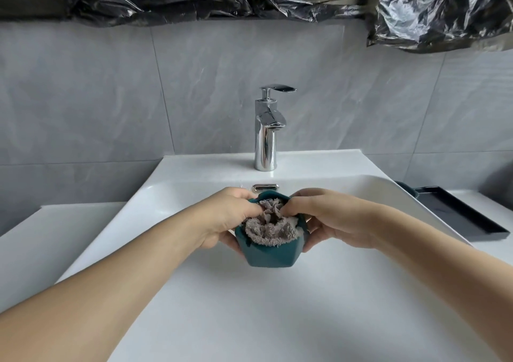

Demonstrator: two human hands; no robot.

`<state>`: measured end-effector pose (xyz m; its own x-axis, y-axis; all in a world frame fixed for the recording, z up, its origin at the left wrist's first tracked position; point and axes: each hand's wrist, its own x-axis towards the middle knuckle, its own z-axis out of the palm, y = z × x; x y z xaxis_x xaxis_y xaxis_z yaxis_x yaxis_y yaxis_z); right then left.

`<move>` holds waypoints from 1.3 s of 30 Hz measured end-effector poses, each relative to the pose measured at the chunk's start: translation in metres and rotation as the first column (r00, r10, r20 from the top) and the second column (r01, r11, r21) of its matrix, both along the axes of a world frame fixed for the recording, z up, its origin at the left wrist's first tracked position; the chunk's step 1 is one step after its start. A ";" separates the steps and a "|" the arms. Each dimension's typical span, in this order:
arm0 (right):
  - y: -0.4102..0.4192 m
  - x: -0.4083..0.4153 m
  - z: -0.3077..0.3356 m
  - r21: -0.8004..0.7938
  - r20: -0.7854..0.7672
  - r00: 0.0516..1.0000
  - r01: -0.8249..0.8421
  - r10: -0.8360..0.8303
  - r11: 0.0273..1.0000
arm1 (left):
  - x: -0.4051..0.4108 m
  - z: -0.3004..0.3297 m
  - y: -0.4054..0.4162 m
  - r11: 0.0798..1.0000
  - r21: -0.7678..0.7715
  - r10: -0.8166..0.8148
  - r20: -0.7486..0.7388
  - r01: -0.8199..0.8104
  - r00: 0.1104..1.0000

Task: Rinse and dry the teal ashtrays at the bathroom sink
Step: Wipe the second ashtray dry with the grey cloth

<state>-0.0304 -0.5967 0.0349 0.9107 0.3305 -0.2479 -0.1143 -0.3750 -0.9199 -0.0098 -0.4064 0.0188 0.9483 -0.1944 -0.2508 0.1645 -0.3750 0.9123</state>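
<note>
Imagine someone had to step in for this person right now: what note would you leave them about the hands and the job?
Left hand: grips the teal ashtray by its left side, thumb pressing the grey cloth inside.
Right hand: holds the right side, fingers pushing the cloth in.
Where: the ashtray is held above the white sink; the cloth is bunched inside it. The faucet shows no water running. A dark tray sits on the counter at right, with something teal at its far end.
Done: apparently rinsing, since drying is under way.
Left: finish wiping, set it down, handle any others.
</note>
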 end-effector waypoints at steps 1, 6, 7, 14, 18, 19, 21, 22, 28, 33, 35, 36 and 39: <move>0.000 -0.001 0.000 0.011 -0.016 0.999 -0.044 0.044 0.999 | 0.000 0.000 0.000 1.000 0.012 0.020 0.009 -0.020 1.000; -0.001 0.004 -0.002 0.044 -0.026 0.999 -0.017 0.018 0.999 | -0.003 0.003 -0.005 0.997 -0.010 0.072 0.051 -0.071 0.996; 0.000 0.005 -0.004 0.002 -0.006 1.000 0.025 -0.025 1.000 | -0.004 0.003 -0.007 0.998 -0.012 0.058 0.054 -0.057 0.997; -0.002 0.008 -0.011 -0.145 0.085 0.973 0.226 -0.215 0.963 | -0.013 0.009 0.000 0.951 -0.137 -0.286 -0.045 0.278 0.957; 0.001 0.008 -0.009 -0.115 0.100 0.965 0.253 -0.242 0.961 | -0.012 0.003 -0.003 0.977 -0.094 -0.186 0.062 0.191 0.981; 0.002 0.009 -0.010 -0.119 0.113 0.965 0.251 -0.238 0.961 | -0.012 0.001 -0.004 0.983 -0.079 -0.157 0.079 0.163 0.984; 0.003 0.009 -0.012 -0.147 0.152 0.963 0.244 -0.222 0.959 | -0.013 -0.001 -0.006 0.989 -0.073 -0.122 0.081 0.128 0.989; 0.003 0.010 -0.012 -0.164 0.174 0.961 0.243 -0.214 0.956 | -0.013 -0.002 -0.006 0.990 -0.074 -0.117 0.079 0.123 0.990; -0.004 0.012 -0.007 -0.135 0.255 0.927 0.317 -0.276 0.939 | -0.011 0.009 0.011 0.966 0.241 -0.220 0.590 0.091 0.777; -0.007 0.012 -0.004 -0.181 0.334 0.900 0.354 -0.281 0.918 | -0.011 0.002 0.022 0.731 0.676 -0.616 0.597 0.090 0.514; -0.009 0.012 -0.004 -0.213 0.362 0.893 0.358 -0.267 0.909 | -0.010 -0.001 0.023 0.657 0.753 -0.663 0.561 0.026 0.496; -0.010 0.012 -0.004 -0.223 0.371 0.889 0.366 -0.268 0.904 | -0.011 -0.001 0.020 0.640 0.768 -0.676 0.560 0.005 0.480; -0.012 0.012 -0.003 -0.239 0.395 0.878 0.384 -0.272 0.892 | -0.017 0.001 0.010 0.602 0.798 -0.707 0.546 -0.023 0.450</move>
<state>-0.0186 -0.6084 0.0319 0.9972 -0.0430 0.0604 0.0193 -0.6361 -0.7714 -0.0265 -0.3965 0.0201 0.6552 -0.6939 0.2987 -0.7319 -0.6810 0.0234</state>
